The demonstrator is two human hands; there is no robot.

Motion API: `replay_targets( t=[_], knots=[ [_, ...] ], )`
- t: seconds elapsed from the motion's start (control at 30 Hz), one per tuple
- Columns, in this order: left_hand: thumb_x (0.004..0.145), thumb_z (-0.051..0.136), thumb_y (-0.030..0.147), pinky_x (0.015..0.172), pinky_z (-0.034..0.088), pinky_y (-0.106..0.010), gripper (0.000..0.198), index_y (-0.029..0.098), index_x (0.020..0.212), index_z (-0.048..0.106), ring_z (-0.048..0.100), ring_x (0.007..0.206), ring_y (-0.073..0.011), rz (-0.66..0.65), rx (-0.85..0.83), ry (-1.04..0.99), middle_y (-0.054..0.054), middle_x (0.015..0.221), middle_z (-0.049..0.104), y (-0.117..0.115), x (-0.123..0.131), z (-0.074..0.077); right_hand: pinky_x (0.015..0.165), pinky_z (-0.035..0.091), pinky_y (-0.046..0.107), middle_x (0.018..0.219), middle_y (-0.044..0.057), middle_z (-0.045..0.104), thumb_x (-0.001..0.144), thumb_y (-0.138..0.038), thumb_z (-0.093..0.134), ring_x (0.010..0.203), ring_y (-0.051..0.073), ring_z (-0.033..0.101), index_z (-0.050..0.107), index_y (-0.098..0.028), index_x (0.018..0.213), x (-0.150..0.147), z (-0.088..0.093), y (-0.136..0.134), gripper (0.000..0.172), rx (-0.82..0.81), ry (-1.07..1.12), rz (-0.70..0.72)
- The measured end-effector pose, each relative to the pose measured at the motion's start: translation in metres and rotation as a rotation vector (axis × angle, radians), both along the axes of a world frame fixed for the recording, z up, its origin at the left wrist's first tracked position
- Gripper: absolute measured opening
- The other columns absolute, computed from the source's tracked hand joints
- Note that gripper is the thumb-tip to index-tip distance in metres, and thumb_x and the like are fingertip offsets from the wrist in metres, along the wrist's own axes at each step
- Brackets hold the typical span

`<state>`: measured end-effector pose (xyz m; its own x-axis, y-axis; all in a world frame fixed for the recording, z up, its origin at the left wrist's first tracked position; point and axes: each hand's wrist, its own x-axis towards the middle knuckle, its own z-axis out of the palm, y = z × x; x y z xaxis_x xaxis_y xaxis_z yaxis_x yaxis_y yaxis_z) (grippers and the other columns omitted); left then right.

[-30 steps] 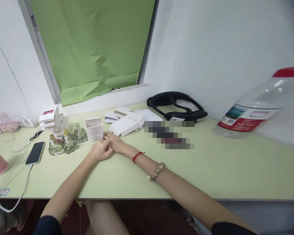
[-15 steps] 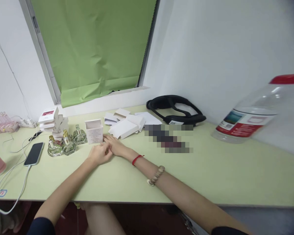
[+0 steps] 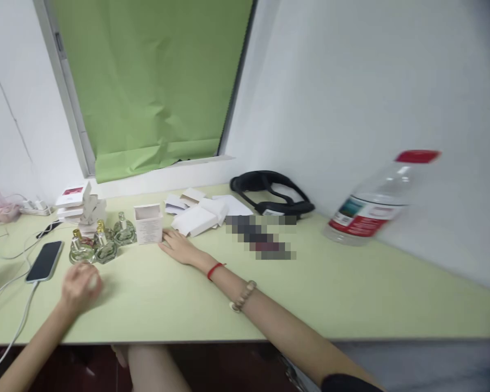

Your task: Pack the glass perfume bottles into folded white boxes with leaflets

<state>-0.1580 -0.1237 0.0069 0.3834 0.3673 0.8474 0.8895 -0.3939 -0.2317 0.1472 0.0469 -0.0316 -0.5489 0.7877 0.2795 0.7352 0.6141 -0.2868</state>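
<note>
My right hand (image 3: 182, 247) rests flat on the table, fingers stretched out beside the lower right corner of an open white printed box (image 3: 149, 231). The box stands upright with its open top showing. My left hand (image 3: 81, 284) is smeared by motion, just in front of the glass perfume bottles (image 3: 106, 249); its fingers look curled, but whether they hold anything cannot be made out. Several of these bottles, some with gold and some with silver spray tops, stand grouped left of the box. Behind them white cartons (image 3: 77, 201) are stacked.
Flattened white cartons (image 3: 196, 218) and a black headset with straps (image 3: 269, 193) lie along the back of the table (image 3: 245, 305). A large red-capped bottle (image 3: 363, 215) stands at the right. To the left is a phone (image 3: 44, 261) with a white cable. A pixelated patch hides something mid-table.
My left hand has moved left, away from my right hand, to the front of the perfume bottles. My right hand stays beside the box. The view has shifted a little to the right.
</note>
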Motion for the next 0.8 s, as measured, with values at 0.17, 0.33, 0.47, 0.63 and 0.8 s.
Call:
replay_targets(
  t=[0.17, 0.33, 0.47, 0.63, 0.8],
  knots=[
    [0.079, 0.06, 0.051, 0.102, 0.038, -0.058, 0.066, 0.016, 0.131, 0.04, 0.046, 0.126, -0.0382, 0.413, -0.058, -0.602, -0.021, 0.136, 0.048, 0.022, -0.006, 0.019, 0.112, 0.029, 0.042, 0.141, 0.015, 0.048, 0.099, -0.035, 0.044, 0.132, 0.026, 0.041, 0.055, -0.012, 0.128, 0.0, 0.007, -0.002, 0.039, -0.018, -0.02, -0.048],
    [0.077, 0.057, 0.052, 0.106, 0.033, -0.058, 0.076, 0.014, 0.139, 0.033, 0.044, 0.129, -0.04, 0.333, -0.323, -0.603, -0.022, 0.138, 0.045, 0.03, 0.004, 0.012, 0.11, 0.032, 0.039, 0.141, 0.013, 0.047, 0.1, -0.037, 0.04, 0.131, 0.025, 0.04, 0.05, -0.013, 0.132, 0.003, 0.006, -0.005, 0.041, -0.012, -0.065, -0.083],
    [0.079, 0.055, 0.048, 0.102, 0.036, -0.056, 0.065, 0.013, 0.132, 0.041, 0.049, 0.121, -0.039, 0.366, -0.351, -0.639, -0.021, 0.128, 0.053, 0.031, 0.002, 0.01, 0.109, 0.032, 0.039, 0.139, 0.014, 0.049, 0.1, -0.036, 0.039, 0.129, 0.025, 0.042, 0.052, -0.012, 0.13, 0.001, 0.004, -0.006, 0.041, 0.001, -0.059, -0.101],
    [0.08, 0.056, 0.039, 0.104, 0.035, -0.05, 0.056, 0.011, 0.127, 0.045, 0.047, 0.122, -0.035, 0.388, -0.386, -0.589, -0.019, 0.127, 0.054, 0.027, 0.007, 0.015, 0.11, 0.03, 0.042, 0.139, 0.016, 0.049, 0.099, -0.034, 0.039, 0.13, 0.028, 0.04, 0.052, -0.01, 0.13, 0.001, 0.0, -0.013, 0.041, -0.014, -0.015, -0.129],
    [0.083, 0.051, 0.033, 0.106, 0.034, -0.049, 0.053, 0.01, 0.13, 0.044, 0.045, 0.124, -0.035, 0.413, -0.439, -0.565, -0.02, 0.13, 0.051, 0.02, 0.013, 0.012, 0.112, 0.026, 0.046, 0.145, 0.017, 0.043, 0.099, -0.036, 0.037, 0.133, 0.03, 0.037, 0.047, -0.009, 0.137, 0.007, -0.009, -0.024, 0.048, -0.05, 0.002, -0.154]
  ],
)
